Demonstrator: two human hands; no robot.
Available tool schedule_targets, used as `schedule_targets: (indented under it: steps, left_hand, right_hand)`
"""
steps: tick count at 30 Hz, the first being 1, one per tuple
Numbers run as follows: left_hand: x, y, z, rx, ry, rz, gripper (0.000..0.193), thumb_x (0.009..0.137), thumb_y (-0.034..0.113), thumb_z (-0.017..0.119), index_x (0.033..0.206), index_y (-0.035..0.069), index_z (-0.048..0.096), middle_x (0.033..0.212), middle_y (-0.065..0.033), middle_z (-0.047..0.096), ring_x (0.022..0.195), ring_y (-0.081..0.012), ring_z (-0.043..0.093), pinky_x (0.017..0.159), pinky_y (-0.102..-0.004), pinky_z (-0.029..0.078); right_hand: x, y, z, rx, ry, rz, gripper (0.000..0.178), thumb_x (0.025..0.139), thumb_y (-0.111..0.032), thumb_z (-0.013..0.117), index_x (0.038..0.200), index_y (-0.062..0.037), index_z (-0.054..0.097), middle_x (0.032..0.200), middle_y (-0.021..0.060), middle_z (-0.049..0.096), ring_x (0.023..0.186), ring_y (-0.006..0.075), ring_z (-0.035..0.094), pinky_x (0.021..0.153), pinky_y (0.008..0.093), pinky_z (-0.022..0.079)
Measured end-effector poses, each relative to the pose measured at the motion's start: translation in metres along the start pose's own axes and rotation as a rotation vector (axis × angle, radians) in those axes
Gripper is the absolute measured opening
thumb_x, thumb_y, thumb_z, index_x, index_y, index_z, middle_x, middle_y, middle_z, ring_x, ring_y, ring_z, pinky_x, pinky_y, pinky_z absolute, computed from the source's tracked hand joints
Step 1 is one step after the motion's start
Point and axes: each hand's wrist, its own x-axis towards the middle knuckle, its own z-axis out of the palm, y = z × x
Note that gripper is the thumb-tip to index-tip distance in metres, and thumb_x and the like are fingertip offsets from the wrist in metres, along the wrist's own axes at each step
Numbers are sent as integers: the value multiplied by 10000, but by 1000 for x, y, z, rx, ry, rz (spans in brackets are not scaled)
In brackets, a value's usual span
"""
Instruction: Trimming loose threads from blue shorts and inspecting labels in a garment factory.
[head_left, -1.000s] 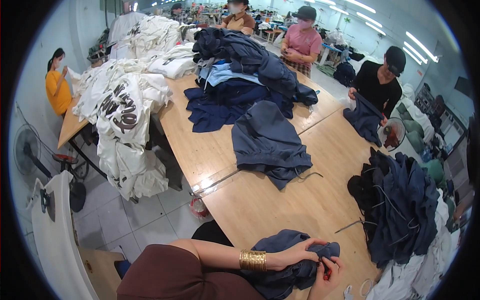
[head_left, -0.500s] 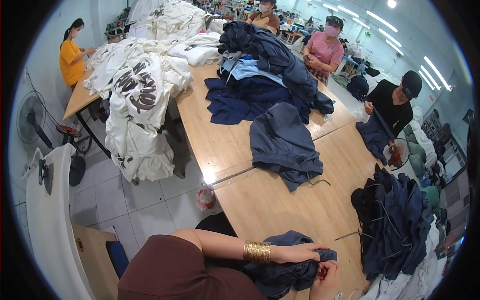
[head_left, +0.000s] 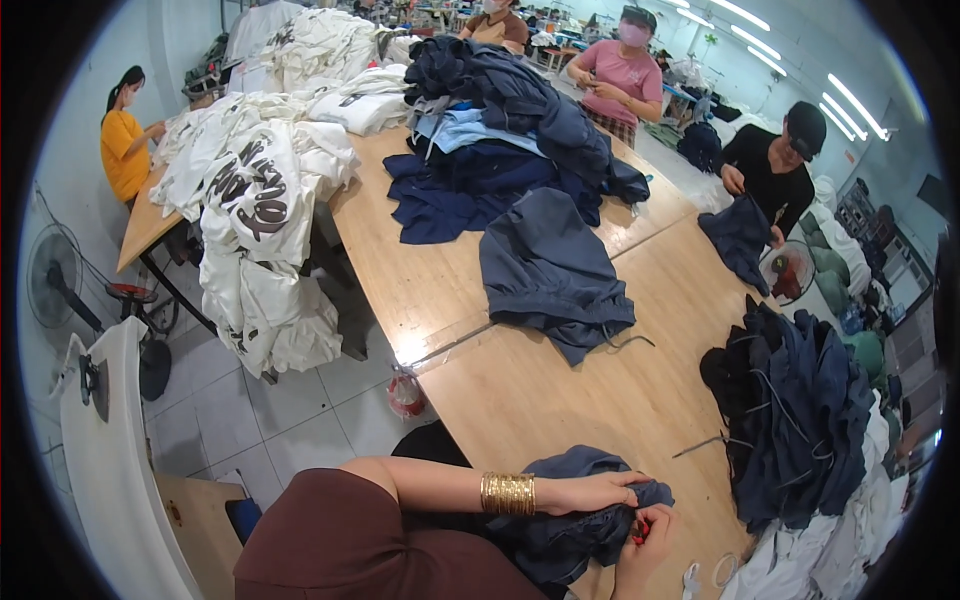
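Observation:
A crumpled dark blue-grey garment (head_left: 572, 468) lies at the near edge of the table and over my lap. My left hand (head_left: 600, 492), with gold bangles on its wrist, grips the cloth near the garment's right end. Just below it, my right hand (head_left: 645, 548) is closed round a small red and black tool (head_left: 641, 531), held close against the same cloth. The tool's working end is hidden by fingers and fabric. Farther up the table lies another dark blue-grey garment (head_left: 553, 265), its waistband gathered and a drawstring trailing out.
A pile of dark blue garments (head_left: 800, 410) with loose cords stands right of my hands, white cloth (head_left: 820, 555) below it. Navy garments (head_left: 490, 170) are heaped at the far end. White printed garments (head_left: 270, 200) cover the left table. A co-worker in black (head_left: 770, 165) handles dark cloth at the right.
The view has shifted slightly. My hands stay together at the garment's end with the tool in the right one. The co-worker in black now has a hand lower on the dark cloth.

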Motion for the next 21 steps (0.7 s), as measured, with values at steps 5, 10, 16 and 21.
schedule_targets:
  steps: [5,10,16,21]
  left_hand:
    - [9,1,-4,363,45,122,493,898,127,461,1347,-14,318,1339,-153,393,1233,-176,363,1016,-265,284]
    - [3,27,-8,-174,239,94,514,848,-5,496,1341,59,365,1236,-87,494,1072,-143,514,885,-279,454]
    - [3,54,5,-109,246,175,686,847,-68,483,1427,75,145,1118,-133,553,949,-131,561,822,-255,467]
    - [0,55,16,0,277,196,698,857,-65,458,1436,66,91,1223,-149,468,998,-122,525,853,-249,438]
  right_hand:
    - [2,1,2,-39,98,35,230,646,124,482,831,-12,483,865,152,472,776,302,533,620,337,441]
    - [25,-7,-2,3,194,43,275,611,146,479,827,-23,492,857,139,482,827,279,517,663,326,438]
    - [19,-16,-30,220,226,326,170,750,-82,693,799,-36,537,712,57,532,585,181,520,527,262,412]
    - [12,-34,-25,151,119,448,299,736,-136,718,955,-42,537,823,97,590,692,216,598,604,297,472]
